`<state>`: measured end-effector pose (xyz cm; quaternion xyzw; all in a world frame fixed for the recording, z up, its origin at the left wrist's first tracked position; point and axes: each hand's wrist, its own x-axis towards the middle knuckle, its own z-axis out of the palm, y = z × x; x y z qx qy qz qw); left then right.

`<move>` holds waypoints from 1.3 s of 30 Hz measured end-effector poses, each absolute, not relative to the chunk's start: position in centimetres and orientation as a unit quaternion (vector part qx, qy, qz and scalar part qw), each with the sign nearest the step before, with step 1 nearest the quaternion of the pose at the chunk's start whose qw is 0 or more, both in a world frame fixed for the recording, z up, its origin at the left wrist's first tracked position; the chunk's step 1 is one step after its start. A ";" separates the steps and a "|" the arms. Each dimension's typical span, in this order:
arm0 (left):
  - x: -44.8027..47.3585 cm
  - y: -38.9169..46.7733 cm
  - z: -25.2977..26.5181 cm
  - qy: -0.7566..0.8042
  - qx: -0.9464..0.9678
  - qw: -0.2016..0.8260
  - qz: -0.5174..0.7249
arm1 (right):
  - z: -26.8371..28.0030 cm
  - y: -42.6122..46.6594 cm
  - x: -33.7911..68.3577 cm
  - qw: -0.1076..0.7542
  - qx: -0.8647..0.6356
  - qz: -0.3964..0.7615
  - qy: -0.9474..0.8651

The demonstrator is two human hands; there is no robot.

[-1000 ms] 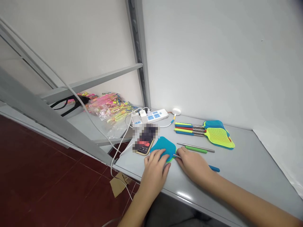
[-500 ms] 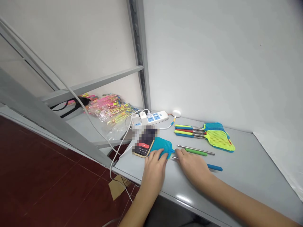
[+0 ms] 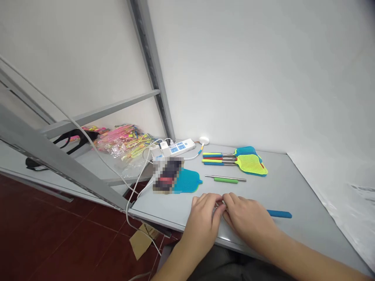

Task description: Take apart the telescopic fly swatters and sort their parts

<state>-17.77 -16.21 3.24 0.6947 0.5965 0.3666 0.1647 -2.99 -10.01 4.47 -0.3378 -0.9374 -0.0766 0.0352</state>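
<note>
Both hands rest together at the near edge of the grey bench [image 3: 293, 187], fingertips meeting over a thin metal rod. The left hand [image 3: 205, 216] pinches the rod's near end from the left, and the right hand [image 3: 249, 218] closes over it from the right, so most of the rod is hidden under the fingers. Only its blue handle [image 3: 279, 214] shows, sticking out to the right of the right hand and lying flat on the bench.

Just beyond the left hand, apart from both hands, lies a blue swatter head [image 3: 187, 181] with no rod in it, flat on the bench and touching a phone [image 3: 166, 175] on its left. Farther back and to the right of that head lies a loose rod with a green handle [image 3: 225, 179]. Behind it, near the wall, a small pile of finished swatters [image 3: 249, 162] rests with yellow-green and blue heads and coloured handles pointing left. A white power strip [image 3: 178, 147] with cables sits at the back left, beside a bag of coloured items [image 3: 125, 140] on the neighbouring shelf.
</note>
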 end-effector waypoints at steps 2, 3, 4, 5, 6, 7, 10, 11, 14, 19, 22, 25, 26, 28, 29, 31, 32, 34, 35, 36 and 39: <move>-17.1 -17.0 3.1 0.582 0.714 0.140 0.362 | 4.6 -10.8 -1.9 0.071 -0.319 -0.042 -0.944; -17.1 -17.5 3.0 0.572 0.721 0.127 0.370 | 4.5 -11.2 -1.2 0.089 -0.309 -0.024 -0.947; -17.1 -18.1 2.9 0.562 0.721 0.115 0.388 | 4.4 -11.4 -0.3 0.107 -0.301 -0.009 -0.948; -17.3 -18.7 2.7 0.555 0.715 0.106 0.413 | 4.3 -11.7 0.7 0.124 -0.295 0.001 -0.947; -17.5 -19.4 2.7 0.549 0.704 0.099 0.439 | 4.1 -11.9 1.8 0.137 -0.295 0.008 -0.946; -17.6 -20.0 2.6 0.544 0.692 0.098 0.465 | 4.0 -12.1 2.9 0.146 -0.299 0.015 -0.943; -17.4 -21.3 2.5 0.540 0.645 0.124 0.525 | 3.8 -13.1 5.7 0.157 -0.319 0.030 -0.934; -17.1 -21.6 2.4 0.543 0.630 0.137 0.538 | 3.8 -13.5 6.4 0.160 -0.321 0.033 -0.933; -15.6 -21.7 2.0 0.548 0.604 0.171 0.553 | 3.9 -14.6 8.2 0.175 -0.330 0.030 -0.927; -14.2 -20.4 1.7 0.530 0.668 0.174 0.493 | 4.3 -15.0 10.4 0.167 -0.355 0.032 -0.919; -13.7 -19.3 2.9 0.529 0.760 0.061 0.374 | 4.5 -14.7 10.8 0.154 -0.385 0.049 -0.909; -12.0 -18.2 4.5 0.541 0.797 -0.077 0.255 | 4.6 -14.5 10.5 0.161 -0.426 0.094 -0.885; -11.2 -17.9 4.8 0.535 0.808 -0.102 0.224 | 4.6 -14.5 10.4 0.166 -0.439 0.119 -0.875; -9.5 -17.2 5.2 0.506 0.837 -0.122 0.172 | 4.8 -14.1 10.3 0.176 -0.451 0.185 -0.855; -8.7 -16.8 5.2 0.488 0.851 -0.121 0.150 | 4.9 -13.8 10.5 0.179 -0.448 0.227 -0.846; -7.4 -15.8 4.8 0.452 0.876 -0.120 0.122 | 5.0 -12.8 11.2 0.169 -0.422 0.326 -0.829; -6.9 -15.3 4.5 0.435 0.885 -0.122 0.117 | 5.1 -12.2 11.7 0.152 -0.404 0.377 -0.820; -6.1 -13.9 4.0 0.408 0.896 -0.129 0.118 | 5.3 -10.8 12.9 0.095 -0.379 0.474 -0.789; -5.7 -13.1 3.9 0.397 0.900 -0.134 0.121 | 5.4 -10.0 13.5 0.070 -0.378 0.517 -0.765; -5.4 -12.3 3.8 0.387 0.903 -0.140 0.125 | 5.5 -9.4 14.1 0.055 -0.384 0.552 -0.738; -4.8 -9.0 4.4 0.345 0.913 -0.165 0.138 | 6.4 -7.6 15.4 0.064 -0.411 0.609 -0.675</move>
